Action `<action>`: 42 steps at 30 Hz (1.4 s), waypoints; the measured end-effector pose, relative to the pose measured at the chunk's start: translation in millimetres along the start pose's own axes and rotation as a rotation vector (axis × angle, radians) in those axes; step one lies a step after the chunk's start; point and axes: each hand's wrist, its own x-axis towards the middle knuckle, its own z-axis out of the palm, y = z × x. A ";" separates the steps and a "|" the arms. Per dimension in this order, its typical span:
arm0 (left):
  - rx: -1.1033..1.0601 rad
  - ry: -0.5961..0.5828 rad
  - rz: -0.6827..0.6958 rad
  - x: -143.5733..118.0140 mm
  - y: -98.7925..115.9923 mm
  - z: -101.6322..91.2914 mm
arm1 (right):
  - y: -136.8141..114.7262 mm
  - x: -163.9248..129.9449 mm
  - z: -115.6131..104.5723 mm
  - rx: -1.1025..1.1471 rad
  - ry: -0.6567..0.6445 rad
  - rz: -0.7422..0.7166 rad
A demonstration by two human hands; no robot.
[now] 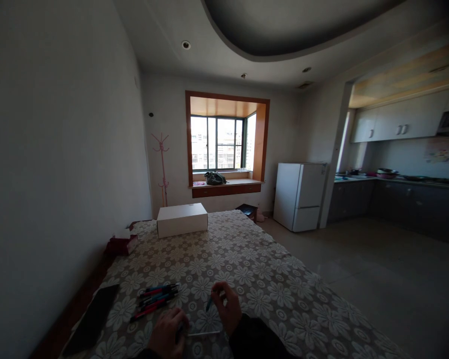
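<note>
My right hand point(227, 308) is raised a little over the patterned tablecloth point(260, 301), thumb and fingers pinched on a short teal stick-like piece point(209, 303). My left hand point(169, 333) is low at the near edge of view with its fingers curled. Something dark shows at its fingertips, too dim to name. Between the two hands lies a thin whitish rod point(205, 333); whether the left fingers touch it I cannot tell. Just beyond my left hand is a loose pile of several pens point(157, 298), with red, blue and black barrels.
A flat black slab point(92, 319) lies at the table's left side. Farther back stand a white box point(182, 221) and a dark red tissue box point(121, 244) by the wall. Beyond the table are a white fridge point(297, 194) and a pink coat rack point(162, 164).
</note>
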 end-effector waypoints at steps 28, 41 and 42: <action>0.030 0.000 0.021 -0.7 0.3 1.6 | -2.9 -6.8 2.4 -0.155 -0.195 -0.075; 0.013 0.013 0.022 -1.3 0.5 1.8 | 1.9 -7.0 3.9 -0.167 -0.155 -0.098; 0.010 0.019 0.021 -1.2 0.2 2.6 | 2.1 -7.1 3.7 -0.168 -0.155 -0.102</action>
